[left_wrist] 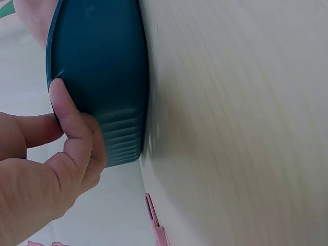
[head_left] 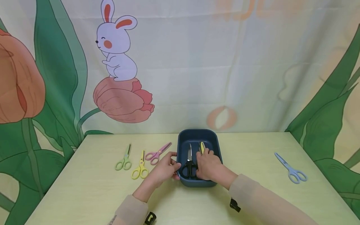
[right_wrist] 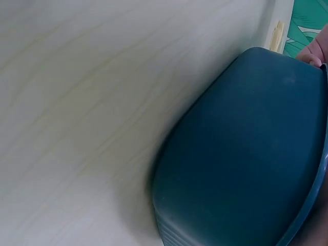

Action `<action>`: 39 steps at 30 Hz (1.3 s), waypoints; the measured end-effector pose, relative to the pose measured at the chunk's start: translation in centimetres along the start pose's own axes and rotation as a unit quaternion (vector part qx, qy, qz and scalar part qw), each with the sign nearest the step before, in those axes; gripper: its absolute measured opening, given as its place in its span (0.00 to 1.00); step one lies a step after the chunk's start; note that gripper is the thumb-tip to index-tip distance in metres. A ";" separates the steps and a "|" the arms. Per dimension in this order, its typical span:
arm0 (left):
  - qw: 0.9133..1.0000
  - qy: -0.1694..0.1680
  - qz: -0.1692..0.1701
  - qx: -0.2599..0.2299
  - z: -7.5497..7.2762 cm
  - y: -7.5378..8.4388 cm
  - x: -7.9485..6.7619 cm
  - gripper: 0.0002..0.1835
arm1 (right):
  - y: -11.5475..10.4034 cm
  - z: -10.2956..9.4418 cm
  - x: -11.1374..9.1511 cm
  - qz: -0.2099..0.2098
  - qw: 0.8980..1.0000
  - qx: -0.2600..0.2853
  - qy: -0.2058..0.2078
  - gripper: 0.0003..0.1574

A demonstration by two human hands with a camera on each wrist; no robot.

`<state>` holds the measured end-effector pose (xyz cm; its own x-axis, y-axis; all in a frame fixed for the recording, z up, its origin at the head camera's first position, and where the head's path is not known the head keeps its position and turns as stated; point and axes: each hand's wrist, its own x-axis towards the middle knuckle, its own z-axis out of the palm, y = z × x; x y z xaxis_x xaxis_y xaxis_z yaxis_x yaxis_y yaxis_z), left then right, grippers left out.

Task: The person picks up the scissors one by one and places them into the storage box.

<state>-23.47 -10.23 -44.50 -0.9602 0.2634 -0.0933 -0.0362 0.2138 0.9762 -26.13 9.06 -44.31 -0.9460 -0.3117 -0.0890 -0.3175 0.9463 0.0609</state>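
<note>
Two hands at the blue box (head_left: 198,183): left hand (head_left: 166,168) pinches its rim; right hand (head_left: 209,165) inside, by a yellow tool (head_left: 202,146), fingertips hidden, grip unclear. Black-handled scissors (head_left: 190,163) lie alongside in the box. Risk: crowded fingers could brush the bare metal blade. Box smooth, round-cornered, partly ribbed outside.

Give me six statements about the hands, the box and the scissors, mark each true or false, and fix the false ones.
1. The left hand pinches the rim of the box. True.
2. The pink scissors lie closer to the box than the green scissors. True.
3. The green scissors are in the box. False: they lie on the table.
4. The box is upside down. False: its open top faces up.
5. The black-handled scissors lie in the box. True.
6. The right hand touches the light blue scissors. False: it reaches into the box.
</note>
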 end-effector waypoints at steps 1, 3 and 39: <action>1.000 0.000 0.001 0.000 0.0 0.0 0.0 0.25 | 0.0 0.0 0.0 -0.001 1.000 0.004 -0.002 0.34; 1.000 0.001 0.001 0.000 0.0 0.0 0.0 0.25 | 0.1 0.1 0.0 -0.004 1.000 0.012 -0.005 0.34; 1.000 -0.003 0.000 0.004 -0.3 -0.3 0.1 0.26 | 5.6 -1.6 -3.9 -0.068 0.978 0.074 0.180 0.39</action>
<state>-23.65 -10.49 -44.72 -0.9587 0.2684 -0.0937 -0.0335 0.2206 0.9748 -24.30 15.39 -42.04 -0.8657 -0.4205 0.2716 -0.4544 0.8877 -0.0739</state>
